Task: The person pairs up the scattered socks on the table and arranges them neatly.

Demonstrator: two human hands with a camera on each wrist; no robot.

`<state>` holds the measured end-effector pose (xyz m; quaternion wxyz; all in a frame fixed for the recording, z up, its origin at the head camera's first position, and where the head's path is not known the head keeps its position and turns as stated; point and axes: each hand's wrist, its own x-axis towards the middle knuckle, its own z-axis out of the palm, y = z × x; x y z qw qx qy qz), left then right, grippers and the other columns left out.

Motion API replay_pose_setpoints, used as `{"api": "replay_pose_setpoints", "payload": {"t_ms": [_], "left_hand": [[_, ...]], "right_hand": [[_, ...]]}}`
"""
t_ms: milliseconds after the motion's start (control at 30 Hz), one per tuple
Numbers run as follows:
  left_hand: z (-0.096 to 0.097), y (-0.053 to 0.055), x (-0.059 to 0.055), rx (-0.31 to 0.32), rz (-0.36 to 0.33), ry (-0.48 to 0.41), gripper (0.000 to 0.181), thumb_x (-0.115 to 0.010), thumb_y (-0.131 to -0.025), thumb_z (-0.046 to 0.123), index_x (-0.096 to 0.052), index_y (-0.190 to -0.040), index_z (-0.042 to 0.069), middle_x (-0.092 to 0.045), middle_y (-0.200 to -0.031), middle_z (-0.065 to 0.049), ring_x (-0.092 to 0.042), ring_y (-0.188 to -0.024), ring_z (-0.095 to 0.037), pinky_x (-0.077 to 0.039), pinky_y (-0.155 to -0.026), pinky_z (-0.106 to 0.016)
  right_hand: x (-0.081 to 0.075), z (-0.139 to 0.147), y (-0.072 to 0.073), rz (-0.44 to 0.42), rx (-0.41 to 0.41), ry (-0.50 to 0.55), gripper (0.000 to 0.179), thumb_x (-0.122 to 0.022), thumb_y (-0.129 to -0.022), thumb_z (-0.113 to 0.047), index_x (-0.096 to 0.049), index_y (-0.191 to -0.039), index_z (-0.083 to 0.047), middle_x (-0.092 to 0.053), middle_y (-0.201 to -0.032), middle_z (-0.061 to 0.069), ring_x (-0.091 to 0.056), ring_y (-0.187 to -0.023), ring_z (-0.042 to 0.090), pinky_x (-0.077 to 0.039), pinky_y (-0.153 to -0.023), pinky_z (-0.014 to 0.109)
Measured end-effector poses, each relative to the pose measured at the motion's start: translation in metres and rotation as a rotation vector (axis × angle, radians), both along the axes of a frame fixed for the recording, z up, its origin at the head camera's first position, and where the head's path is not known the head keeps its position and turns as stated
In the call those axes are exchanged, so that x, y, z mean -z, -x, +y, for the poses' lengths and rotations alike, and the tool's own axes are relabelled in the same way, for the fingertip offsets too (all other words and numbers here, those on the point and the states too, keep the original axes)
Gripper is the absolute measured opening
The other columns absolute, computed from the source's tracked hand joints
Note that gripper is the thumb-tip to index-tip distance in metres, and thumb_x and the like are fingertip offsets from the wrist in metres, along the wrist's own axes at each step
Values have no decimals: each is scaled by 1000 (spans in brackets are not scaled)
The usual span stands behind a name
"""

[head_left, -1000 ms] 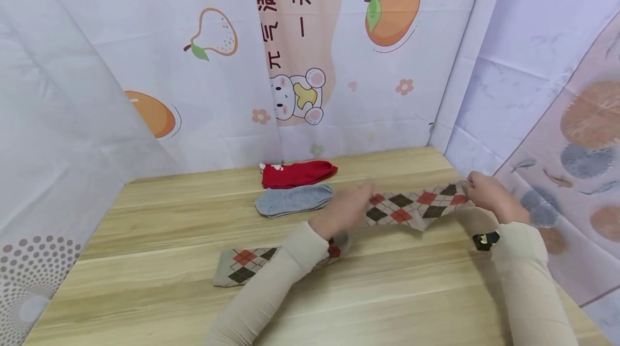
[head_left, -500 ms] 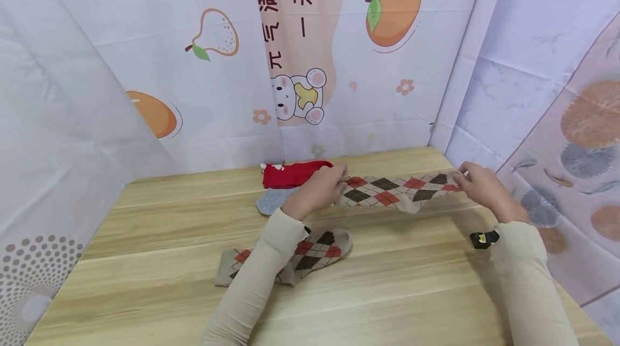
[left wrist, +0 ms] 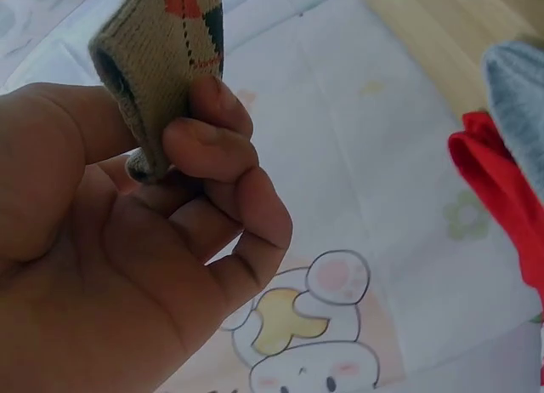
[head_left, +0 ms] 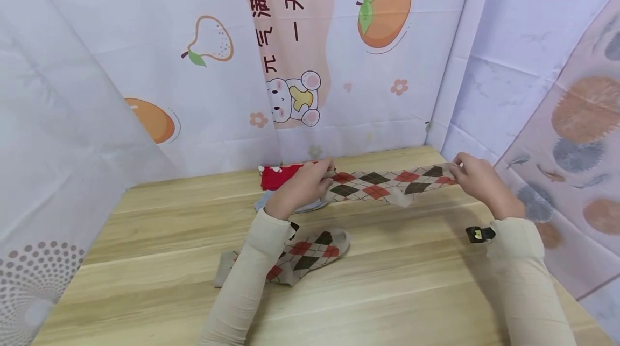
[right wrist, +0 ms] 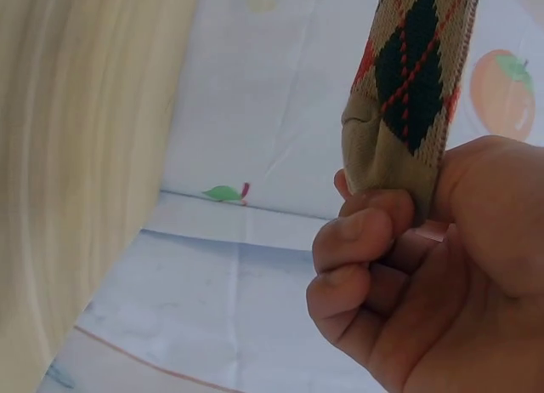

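Note:
A beige argyle sock (head_left: 375, 184) with red and dark diamonds is stretched sideways above the table. My left hand (head_left: 302, 184) pinches its left end, and the left wrist view shows the ribbed cuff (left wrist: 140, 87) between thumb and fingers. At the other end, the plain beige toe (right wrist: 382, 163) is pinched by my right hand (head_left: 479, 179). The sock's heel sags a little in the middle. A matching argyle sock (head_left: 310, 254) lies flat on the table, partly hidden by my left forearm.
Toward the back of the wooden table (head_left: 387, 292) lie a red sock (head_left: 276, 178) and a grey-blue sock (head_left: 262, 202), both partly behind my left hand. A printed curtain (head_left: 218, 120) hangs along the back edge, and another covers the right side.
My left hand has shifted left and up and now pinches the cuff clearly. The held sock has risen farther off the table and is pulled straighter. The view tilts slightly.

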<state>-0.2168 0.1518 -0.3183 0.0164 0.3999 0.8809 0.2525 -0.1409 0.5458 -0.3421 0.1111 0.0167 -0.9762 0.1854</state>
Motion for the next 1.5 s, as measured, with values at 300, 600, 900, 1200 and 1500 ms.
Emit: {"api": "replay_pose_setpoints", "payload": {"t_ms": [300,600,900,1200,1500], "left_hand": [[-39,-8,-7,-8,-39,-40,12,-64,-97,8,-52,-101,10,-57,-72,-1,-56,-63,-14,-47,-63,-28],[-78,-18,-6,-37,-24,28,16,-65,-96,6,-51,-91,10,-53,-72,1,-45,-57,-12,-43,-58,-24],[-121,-29,-1,-50,38,37,22,-70,-92,5,-49,-88,11,-48,-70,2,-46,-61,-12,-44,-60,-25],[-162,-35,15,-41,16,53,19,-68,-92,0,-52,-91,10,-34,-66,4,-37,-61,-9,-38,-58,-23],[-198,-42,13,-39,18,79,23,-66,-94,4,-46,-86,11,-38,-69,5,-39,-60,-7,-38,-56,-23]], "right_hand": [[-11,-36,0,-60,-74,27,15,-54,-101,-10,-55,-102,5,-58,-65,3,-53,-57,18,-42,-53,35],[-16,-68,-7,-52,-140,71,11,-53,-103,-11,-53,-103,0,-59,-63,-1,-55,-56,16,-42,-52,33],[-8,-103,-9,-5,-229,68,8,-57,-101,-11,-56,-102,-3,-54,-59,-4,-46,-50,12,-39,-47,29],[-2,-141,-20,29,-331,60,5,-59,-100,-10,-56,-99,-7,-47,-58,-8,-40,-49,6,-38,-47,26],[1,-165,-21,71,-378,64,8,-60,-100,-14,-57,-100,-6,-45,-58,-11,-38,-48,2,-37,-47,25]]}}
